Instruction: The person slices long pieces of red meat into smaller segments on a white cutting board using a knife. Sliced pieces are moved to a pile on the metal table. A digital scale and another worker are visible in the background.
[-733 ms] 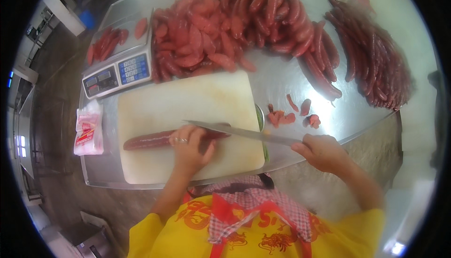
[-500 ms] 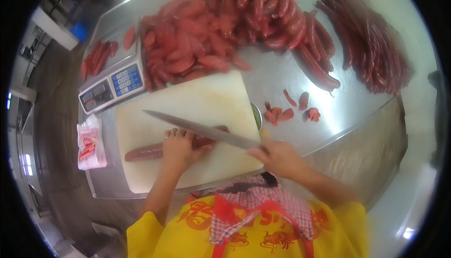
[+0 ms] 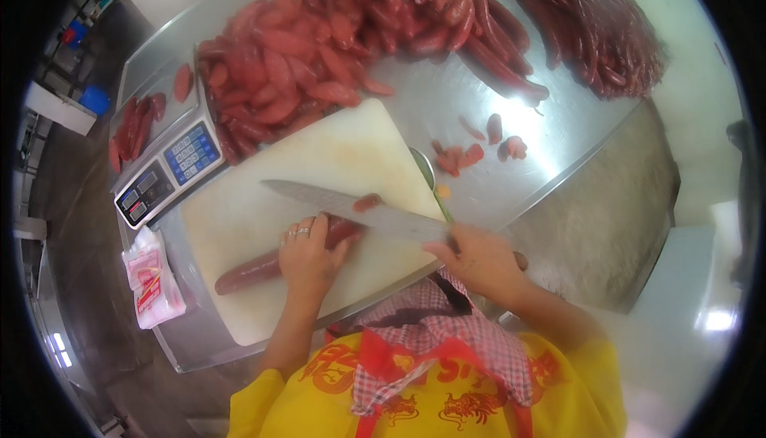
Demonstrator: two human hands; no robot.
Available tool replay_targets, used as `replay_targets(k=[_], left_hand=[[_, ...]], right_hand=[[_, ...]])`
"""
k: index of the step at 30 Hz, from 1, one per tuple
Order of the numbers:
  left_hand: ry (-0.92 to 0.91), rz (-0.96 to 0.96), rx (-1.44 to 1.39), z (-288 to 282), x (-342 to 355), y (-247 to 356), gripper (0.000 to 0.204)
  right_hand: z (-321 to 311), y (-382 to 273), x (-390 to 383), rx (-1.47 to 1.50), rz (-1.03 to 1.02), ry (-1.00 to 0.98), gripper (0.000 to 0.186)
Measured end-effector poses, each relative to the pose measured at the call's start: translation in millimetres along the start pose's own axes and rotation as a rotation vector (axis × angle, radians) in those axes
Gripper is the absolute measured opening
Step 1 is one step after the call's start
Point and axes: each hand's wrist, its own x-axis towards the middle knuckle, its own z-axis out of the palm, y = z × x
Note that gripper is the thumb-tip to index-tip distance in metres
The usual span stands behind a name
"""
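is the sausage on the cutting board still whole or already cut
Already cut. The sausage lies under the left hand, and a severed end piece sits beyond the knife blade.

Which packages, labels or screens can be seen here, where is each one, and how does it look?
Weighing scale: on the steel table, left of the white cutting board; grey slanted front with a dark display strip and blue keypad.
Plastic packet: at the table's left edge, below the scale; small clear bag with red and white contents.
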Motion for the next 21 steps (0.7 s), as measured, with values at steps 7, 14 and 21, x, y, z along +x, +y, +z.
replay_targets(k=[7, 14, 21], left_hand=[[0.013, 0.045, -0.003, 1, 0, -3, 0.055], [-0.021, 0.031, 0.008, 2, -2, -3, 0.057], [-0.043, 0.077, -0.072, -3, 15, 1, 0.060]], right_hand=[[-4, 5, -55, 0.320, 0.304, -0.194, 0.061], [22, 7, -89, 0.300, 0.484, -0.157, 0.068], [28, 31, -79, 0.523, 0.601, -0.181, 0.072]])
